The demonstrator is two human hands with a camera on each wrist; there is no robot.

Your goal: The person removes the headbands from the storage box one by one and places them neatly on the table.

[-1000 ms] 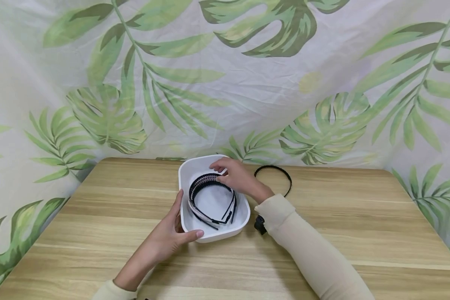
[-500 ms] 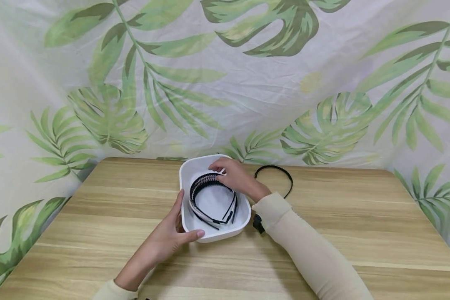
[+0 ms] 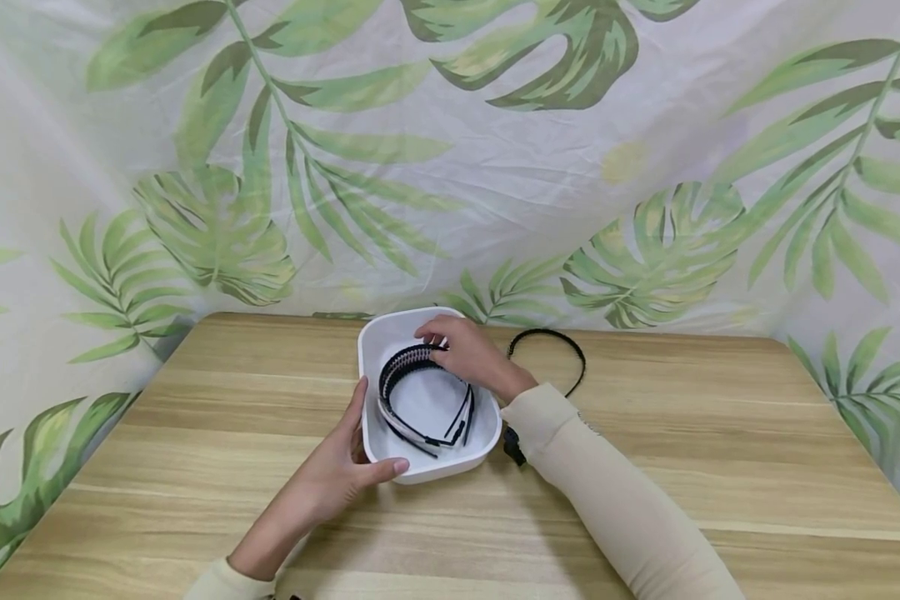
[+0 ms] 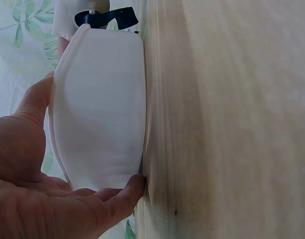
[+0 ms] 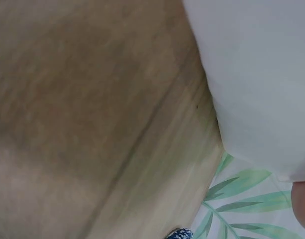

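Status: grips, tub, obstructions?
Left grip holds tub. Right grip at headbands inside, pinch unclear. Loose headband lies right of tub; no obstruction seen.

I record one white tub (image 3: pixel 487 435), rounded at the corners, upright and slightly turned; inside lie several headbands (image 3: pixel 411 361), black and pale pink, nested together, ends toward me.

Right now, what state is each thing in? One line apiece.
white bin: open-topped, not covered
bunched headbands: inside the bin, nested together
loose black headband: outside the bin, on the wooden table
left hand: holding the bin
right hand: at the bunched headbands, grip unclear
leaf-print backdrop: hanging, creased
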